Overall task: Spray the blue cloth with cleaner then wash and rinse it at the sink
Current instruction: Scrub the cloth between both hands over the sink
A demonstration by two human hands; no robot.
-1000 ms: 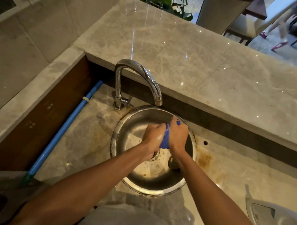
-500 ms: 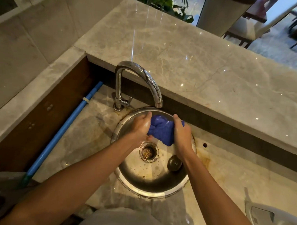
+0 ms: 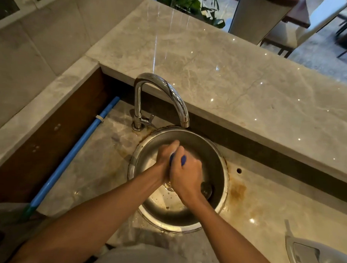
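The blue cloth point(image 3: 183, 160) is squeezed between both hands over the round steel sink point(image 3: 218, 162); only small blue slivers show between the fingers. My left hand point(image 3: 165, 157) presses against it from the left, my right hand point(image 3: 187, 174) wraps over it from the right. Both hands are a little blurred. The chrome tap point(image 3: 171, 92) arches over the sink's far rim, its spout just beyond the hands. No water stream is visible. The drain is mostly hidden under my hands.
A blue pipe point(image 3: 73, 149) runs along the left of the stained marble counter point(image 3: 264, 201). A raised marble ledge point(image 3: 229, 74) stands behind the sink. A grey-white object point(image 3: 317, 256) lies at the lower right corner. A dark plug point(image 3: 207, 188) rests in the basin.
Half a second ago the cloth was spread open between my hands near the spout. Now my hands have come together, bunching it tight lower in the basin.
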